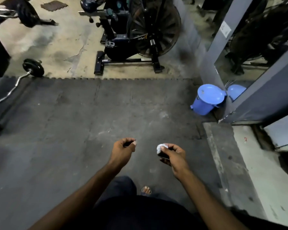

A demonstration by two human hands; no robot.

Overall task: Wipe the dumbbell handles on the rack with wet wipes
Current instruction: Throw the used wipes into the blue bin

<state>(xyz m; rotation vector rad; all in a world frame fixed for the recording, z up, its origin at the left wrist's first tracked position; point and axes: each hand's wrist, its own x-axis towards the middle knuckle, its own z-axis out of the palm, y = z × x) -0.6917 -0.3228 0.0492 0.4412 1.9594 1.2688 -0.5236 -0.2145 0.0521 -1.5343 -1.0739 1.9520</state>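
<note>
Lower centre-right of frame, the balled wet wipe (160, 147) sat pinched in the right hand (172, 155); left hand (123, 149) was curled, couldn't tell on what. No dumbbell rack visible. I'd judge it spent: carry to blue bin (206, 103) mid-right, drop squarely inside.

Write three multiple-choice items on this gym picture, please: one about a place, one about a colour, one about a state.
1. Where does the round blue plastic bin stand?
A) against the wall mirror, at the right
B) at the far left
C) between the person's feet

2. What colour is the crumpled wipe?
A) green
B) white
C) red

3. What does the right hand do?
A) hangs empty
B) presses the floor
C) pinches the wipe

Answers: 1 A, its reflection shows beside it; 2 B, it is bright white; 3 C, thumb and fingers close on it.
</note>
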